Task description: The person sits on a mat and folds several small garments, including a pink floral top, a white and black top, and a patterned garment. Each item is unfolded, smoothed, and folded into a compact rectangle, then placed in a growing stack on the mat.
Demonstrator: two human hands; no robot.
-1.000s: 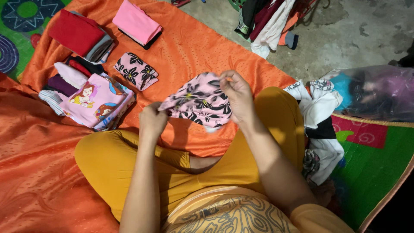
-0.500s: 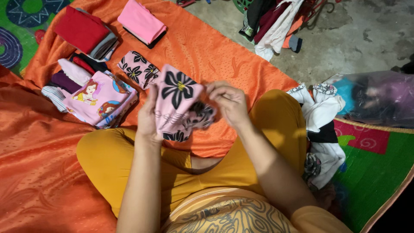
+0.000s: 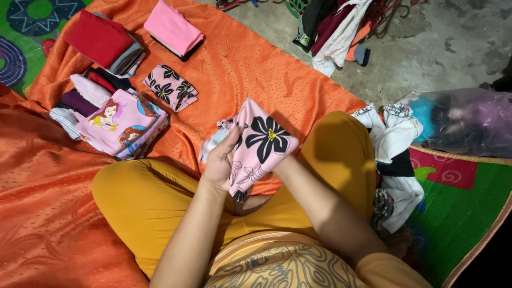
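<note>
A: Item one, centre of the frame, nearest the camera?

B: Pink floral cloth (image 3: 261, 146), small, black flowers, partly folded. Held up over the lap, between the knees in yellow trousers (image 3: 144, 197). Left hand (image 3: 220, 162) grips its left edge, fingers (image 3: 230, 143) pressed together and curled over the fold, likely to keep the layers from slipping. Right hand (image 3: 277, 162) sits behind the cloth; only the wrist shows, so its fingers cannot be told. It appears to back the cloth like a board.

A: What lies under all this?

B: Orange sheet (image 3: 48, 213), spread over the floor, serving as a clean bed for the folded goods.

A: Next out, left of centre?

B: Cartoon-print pink piece (image 3: 120, 125), folded flat atop a stack, with rolled dark and white pieces just beside it. Above that, a second floral piece (image 3: 170, 88), folded small, same print as the held one, lying apart on the sheet.

A: Upper left?

B: Red stack (image 3: 101, 40) and plain pink stack (image 3: 170, 29), each squared off, sorted by kind, it seems.

A: Right side?

B: White-and-dark heap (image 3: 397, 144), unfolded, beside the right knee on a green mat (image 3: 458, 213). Clear bag (image 3: 464, 120) beyond it. Loose pile (image 3: 333, 29) at the top edge, on bare concrete.
</note>
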